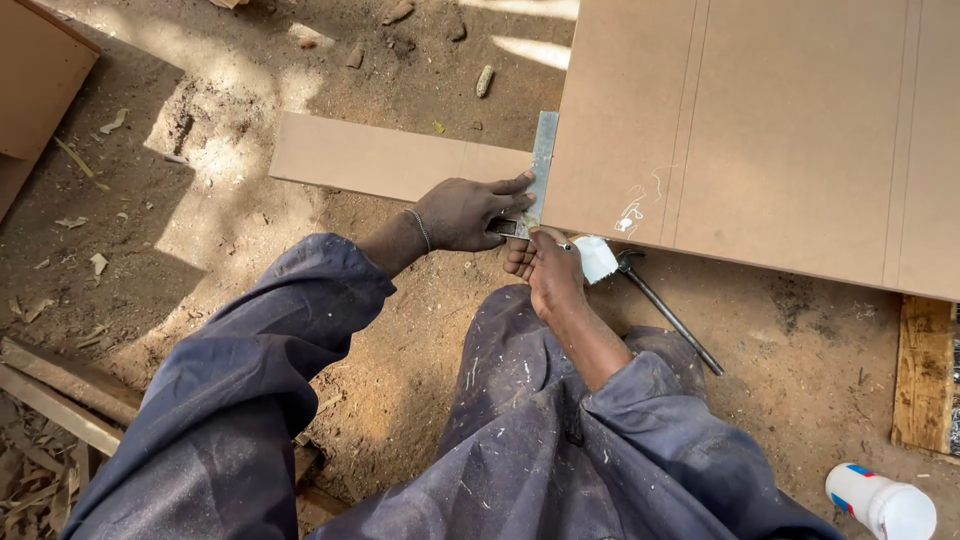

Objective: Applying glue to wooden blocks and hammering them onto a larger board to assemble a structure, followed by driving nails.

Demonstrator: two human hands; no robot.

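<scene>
My left hand (468, 212) grips a metal try square (541, 160) and presses its steel blade against the left edge of a large brown board (780, 130). My right hand (545, 268) meets the left hand at the square's lower end, near the board's front corner, fingers curled; what it holds is hidden. A thin bracelet sits on my left wrist. Both arms wear dusty dark blue sleeves.
A narrow brown board strip (380, 157) lies on the dirt left of the big board. A hammer (665, 312) with a dark handle and a white piece (597, 258) lie under the board's front edge. A white bottle (882, 502) lies bottom right; wood planks (60, 390) lie left.
</scene>
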